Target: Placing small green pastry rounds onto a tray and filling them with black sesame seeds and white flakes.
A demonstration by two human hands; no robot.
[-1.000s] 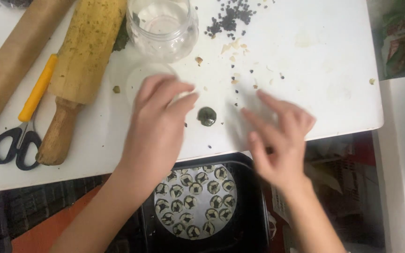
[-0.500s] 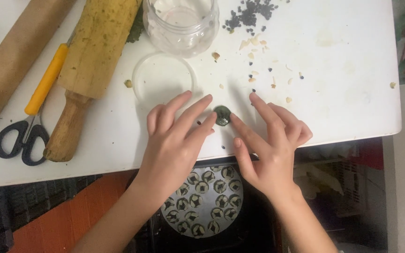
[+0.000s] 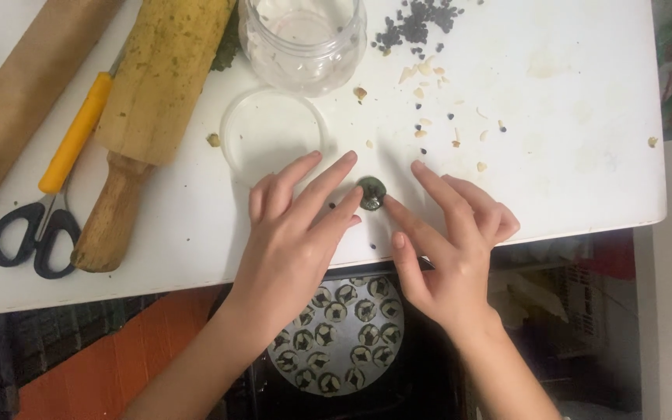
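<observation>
Small round dark-green disc point(image 3: 372, 193) between fingertips of left hand point(image 3: 297, 225) and right hand point(image 3: 453, 241); fingers spread, touching its sides, neither nearer.

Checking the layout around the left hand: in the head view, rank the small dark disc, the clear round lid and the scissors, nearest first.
From the left hand:
1. Small dark disc, at its fingertips, right side.
2. Clear round lid, just above the fingers.
3. Scissors, far left on the table.

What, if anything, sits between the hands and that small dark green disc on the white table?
Nothing visible. The left hand and right hand flank the small green disc, fingertips touching or nearly touching its sides. The clear lid and rolling pin lie off to the side.
</observation>
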